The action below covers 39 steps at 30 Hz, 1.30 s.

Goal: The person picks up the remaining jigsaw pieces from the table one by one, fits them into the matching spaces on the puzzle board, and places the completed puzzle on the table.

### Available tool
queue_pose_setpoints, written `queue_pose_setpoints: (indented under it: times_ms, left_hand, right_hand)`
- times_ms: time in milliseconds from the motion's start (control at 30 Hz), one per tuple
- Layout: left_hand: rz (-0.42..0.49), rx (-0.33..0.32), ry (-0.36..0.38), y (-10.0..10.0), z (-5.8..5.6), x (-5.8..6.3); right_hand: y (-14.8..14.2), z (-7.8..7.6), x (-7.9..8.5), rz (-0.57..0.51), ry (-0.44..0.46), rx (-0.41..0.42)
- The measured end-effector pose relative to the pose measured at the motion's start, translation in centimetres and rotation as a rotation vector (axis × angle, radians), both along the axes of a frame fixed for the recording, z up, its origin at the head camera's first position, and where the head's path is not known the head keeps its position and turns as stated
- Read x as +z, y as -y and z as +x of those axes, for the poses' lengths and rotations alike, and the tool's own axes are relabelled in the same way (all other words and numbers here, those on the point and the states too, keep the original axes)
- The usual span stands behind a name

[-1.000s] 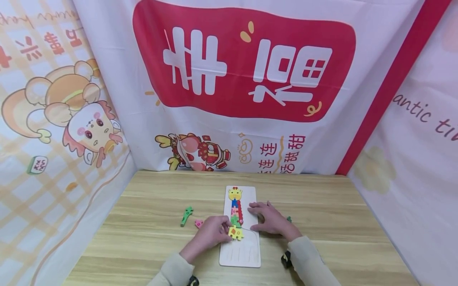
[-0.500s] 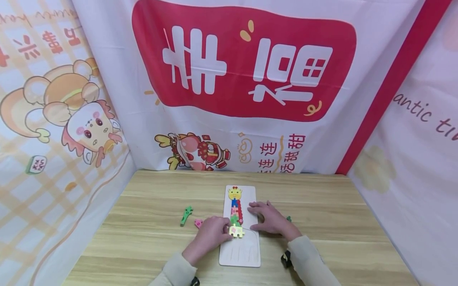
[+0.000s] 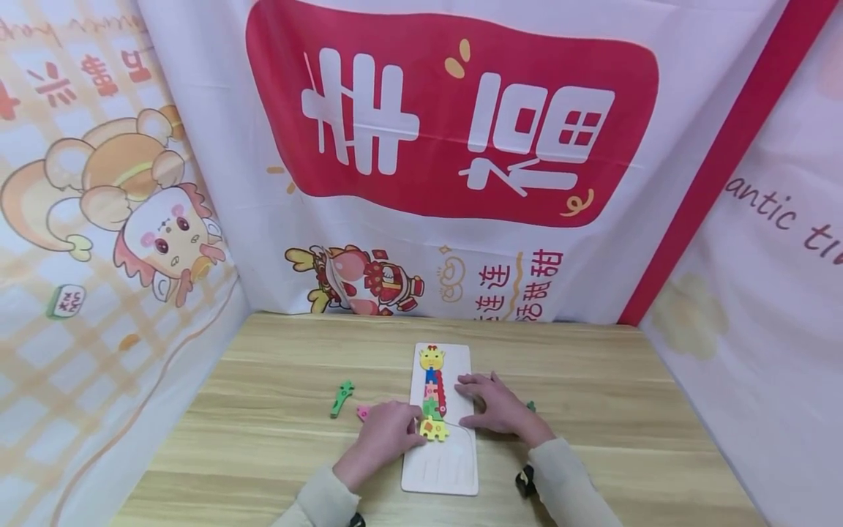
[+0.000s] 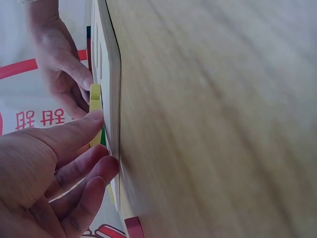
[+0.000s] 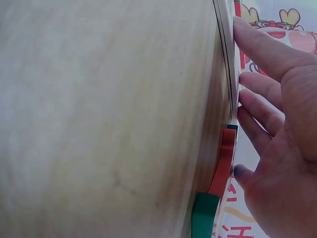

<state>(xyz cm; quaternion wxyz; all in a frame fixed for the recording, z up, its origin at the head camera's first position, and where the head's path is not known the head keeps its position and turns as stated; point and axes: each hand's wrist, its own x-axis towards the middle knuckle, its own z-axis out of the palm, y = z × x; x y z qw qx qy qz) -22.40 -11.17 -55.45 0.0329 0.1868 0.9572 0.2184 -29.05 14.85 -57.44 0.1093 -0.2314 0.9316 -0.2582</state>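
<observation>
A pale wooden puzzle board [image 3: 440, 468] lies lengthwise before me. A giraffe head piece [image 3: 432, 358] tops its column, followed by blue [image 3: 431, 375], pink and green [image 3: 431, 410] neck pieces, with a red strip [image 3: 441, 395] alongside. Just below the green piece, my left hand [image 3: 387, 437] holds a yellow giraffe body piece [image 3: 435, 430] by its left side. The left wrist view shows the thumb on that yellow piece [image 4: 95, 93], close against the board. My right hand [image 3: 495, 406] rests its spread fingertips on the board's right edge, holding nothing.
Left of the board lie a green puzzle piece [image 3: 342, 399] and a pink one [image 3: 363, 413], partly behind my left hand. Beside the right hand, the right wrist view shows an orange-red piece [image 5: 224, 161] and a green piece [image 5: 204, 213] on the table.
The yellow piece shifted slightly up and right and caught the light half a second ago, then came slightly back down. My left hand moved with it; the right hand stays at the board.
</observation>
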Motion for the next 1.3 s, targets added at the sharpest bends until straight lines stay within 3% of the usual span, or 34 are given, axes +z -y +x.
queue_pose_setpoints:
  times_ms: [567,1300]
  left_hand:
    - [-0.086,-0.022,-0.075,-0.49,0.04,-0.17]
    - [-0.097,-0.019,-0.111,-0.52,-0.15,-0.24]
  right_hand:
    - [-0.24,0.16,0.21,0.001,-0.012,0.027]
    - [-0.09,0.22,0.37,0.001,0.004,-0.001]
